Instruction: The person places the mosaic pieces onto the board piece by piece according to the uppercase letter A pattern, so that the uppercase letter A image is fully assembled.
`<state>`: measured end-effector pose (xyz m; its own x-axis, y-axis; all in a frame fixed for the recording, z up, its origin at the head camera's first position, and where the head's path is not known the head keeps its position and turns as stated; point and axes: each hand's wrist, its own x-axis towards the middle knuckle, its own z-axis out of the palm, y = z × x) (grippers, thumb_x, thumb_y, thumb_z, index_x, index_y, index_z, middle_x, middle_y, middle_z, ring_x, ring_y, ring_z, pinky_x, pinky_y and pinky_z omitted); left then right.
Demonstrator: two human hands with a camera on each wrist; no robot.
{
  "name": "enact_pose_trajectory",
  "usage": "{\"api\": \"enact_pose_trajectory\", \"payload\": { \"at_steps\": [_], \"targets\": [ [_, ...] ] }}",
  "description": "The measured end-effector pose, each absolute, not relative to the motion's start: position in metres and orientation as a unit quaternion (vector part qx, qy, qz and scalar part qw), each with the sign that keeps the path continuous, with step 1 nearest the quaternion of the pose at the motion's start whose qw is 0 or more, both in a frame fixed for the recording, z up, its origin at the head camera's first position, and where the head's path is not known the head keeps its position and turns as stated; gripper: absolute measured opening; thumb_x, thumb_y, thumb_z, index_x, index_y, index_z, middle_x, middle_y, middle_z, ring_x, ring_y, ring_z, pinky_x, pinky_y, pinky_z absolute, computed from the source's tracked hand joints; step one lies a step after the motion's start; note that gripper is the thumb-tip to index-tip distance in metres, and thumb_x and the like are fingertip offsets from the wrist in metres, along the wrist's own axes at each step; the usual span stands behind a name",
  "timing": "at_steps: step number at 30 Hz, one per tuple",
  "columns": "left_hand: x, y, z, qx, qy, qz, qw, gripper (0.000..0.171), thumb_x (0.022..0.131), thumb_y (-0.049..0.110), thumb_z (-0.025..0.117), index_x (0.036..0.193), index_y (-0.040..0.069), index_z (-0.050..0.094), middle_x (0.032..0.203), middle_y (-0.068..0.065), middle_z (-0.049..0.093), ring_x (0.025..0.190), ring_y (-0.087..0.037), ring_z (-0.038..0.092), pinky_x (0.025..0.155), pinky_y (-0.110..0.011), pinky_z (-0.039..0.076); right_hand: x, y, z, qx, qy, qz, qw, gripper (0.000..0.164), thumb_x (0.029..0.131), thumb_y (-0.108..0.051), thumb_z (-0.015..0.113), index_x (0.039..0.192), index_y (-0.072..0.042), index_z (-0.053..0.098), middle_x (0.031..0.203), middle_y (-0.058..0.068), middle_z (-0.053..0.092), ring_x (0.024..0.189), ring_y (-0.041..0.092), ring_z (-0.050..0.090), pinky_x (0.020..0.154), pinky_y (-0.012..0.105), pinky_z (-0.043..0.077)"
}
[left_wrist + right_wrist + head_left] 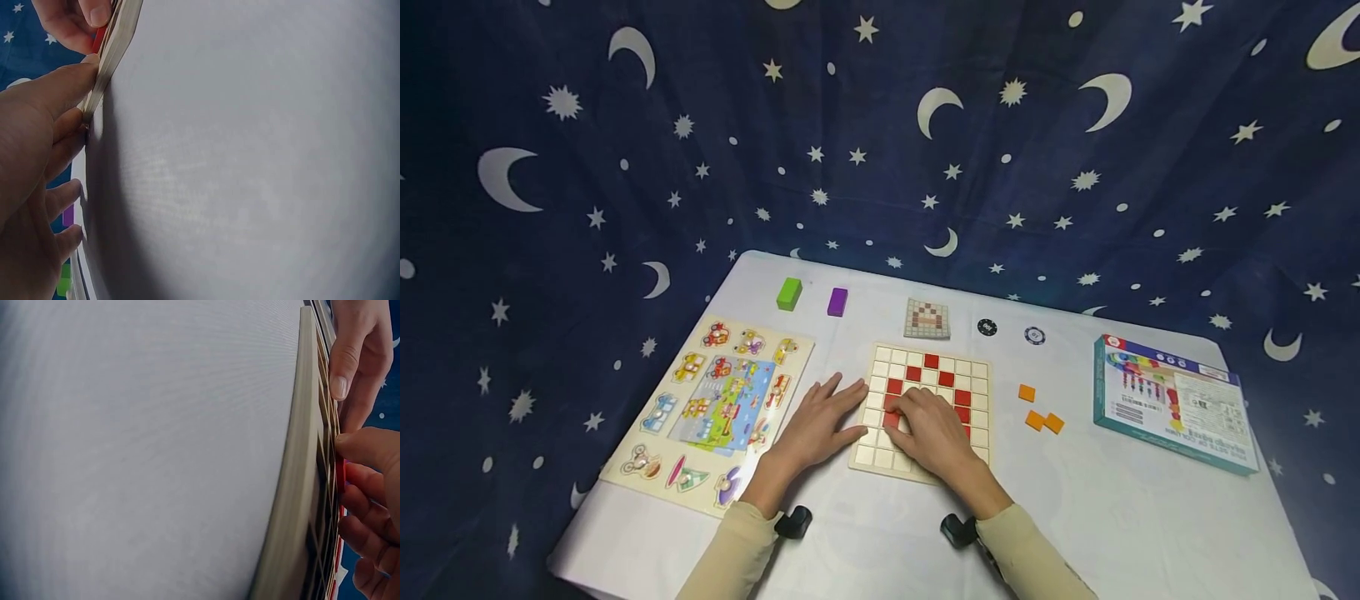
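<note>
A wooden grid board [874, 479] lies on the table, with several red square tiles [932, 361] set in its cells in a peaked pattern. My right hand [931, 427] is over the lower middle of the board. Its thumb and finger pinch a red tile [340, 475] at the board's surface, seen in the right wrist view. My left hand [816, 421] rests at the board's left edge with fingers spread and thumb tip touching the side. Part of the pattern is hidden under the right hand. Behind the board lies a pattern card [927, 319] printed with a similar grid.
Three orange tiles [1027, 392] lie right of the board. Farther right is a teal-edged box [1176, 404]. A wooden picture puzzle [700, 492] sits at left. Along the back are a green block [789, 294], a purple block [837, 302], a black chip [987, 327] and a blue-grey chip [1034, 336].
</note>
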<state>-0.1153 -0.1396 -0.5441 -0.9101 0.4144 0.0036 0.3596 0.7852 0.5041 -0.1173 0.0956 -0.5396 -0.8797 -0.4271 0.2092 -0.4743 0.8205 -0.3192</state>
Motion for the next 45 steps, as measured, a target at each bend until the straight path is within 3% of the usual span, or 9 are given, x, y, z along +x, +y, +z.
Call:
{"api": "enact_pose_trajectory", "payload": {
  "at_steps": [17,25,32,39,43,45],
  "targets": [
    [-0.117,-0.14,-0.544,0.203,0.943,0.256,0.061,0.068,0.1,0.044,0.072,0.16,0.016,0.051,0.168,0.0,0.048,0.164,-0.04,0.03,0.134,-0.066,0.022,-0.117,0.094,-0.54,0.245,-0.951,0.172,0.07,0.024,0.091,-0.03,0.085,0.111,-0.019,0.079,0.104,-0.003,0.072,0.098,0.018,0.066,0.089,0.037,0.059],
    [-0.117,-0.14,-0.544,0.203,0.944,0.255,0.06,0.069,0.1,0.044,0.072,0.16,0.016,0.051,0.168,-0.001,0.049,0.163,-0.04,0.031,0.134,-0.065,0.022,-0.116,0.103,-0.532,0.219,-0.956,0.19,0.045,0.026,0.092,-0.032,0.083,0.115,-0.02,0.08,0.105,-0.002,0.072,0.101,0.019,0.065,0.092,0.04,0.059],
    [-0.117,-0.141,-0.546,0.209,0.942,0.259,0.051,0.066,0.1,0.04,0.073,0.158,0.014,0.054,0.166,-0.004,0.052,0.162,-0.043,0.033,0.132,-0.067,0.024,-0.112,0.128,-0.528,0.197,-0.956,0.213,0.044,0.025,0.091,-0.029,0.084,0.114,-0.02,0.08,0.106,-0.004,0.073,0.097,0.015,0.063,0.086,0.038,0.057],
    [-0.117,-0.141,-0.546,0.209,0.943,0.255,0.052,0.067,0.101,0.04,0.072,0.159,0.014,0.052,0.167,-0.004,0.05,0.163,-0.042,0.031,0.133,-0.067,0.022,-0.109,0.165,-0.528,0.155,-0.963,0.212,0.063,0.029,0.087,-0.025,0.088,0.114,-0.018,0.079,0.107,-0.001,0.072,0.089,0.014,0.053,0.076,0.032,0.047],
    [-0.116,-0.141,-0.547,0.211,0.943,0.253,0.046,0.068,0.1,0.041,0.072,0.159,0.014,0.052,0.167,-0.004,0.051,0.162,-0.042,0.033,0.132,-0.067,0.024,-0.109,0.187,-0.526,0.133,-0.965,0.213,0.075,0.029,0.087,-0.022,0.088,0.114,-0.017,0.08,0.107,0.002,0.073,0.088,0.017,0.055,0.073,0.033,0.046],
    [-0.116,-0.141,-0.548,0.212,0.942,0.255,0.044,0.068,0.1,0.04,0.072,0.159,0.014,0.052,0.166,-0.004,0.051,0.162,-0.042,0.033,0.132,-0.068,0.024,-0.109,0.198,-0.526,0.121,-0.966,0.215,0.078,0.028,0.088,-0.023,0.087,0.114,-0.016,0.08,0.11,0.003,0.073,0.093,0.02,0.06,0.077,0.037,0.05]
  ]
}}
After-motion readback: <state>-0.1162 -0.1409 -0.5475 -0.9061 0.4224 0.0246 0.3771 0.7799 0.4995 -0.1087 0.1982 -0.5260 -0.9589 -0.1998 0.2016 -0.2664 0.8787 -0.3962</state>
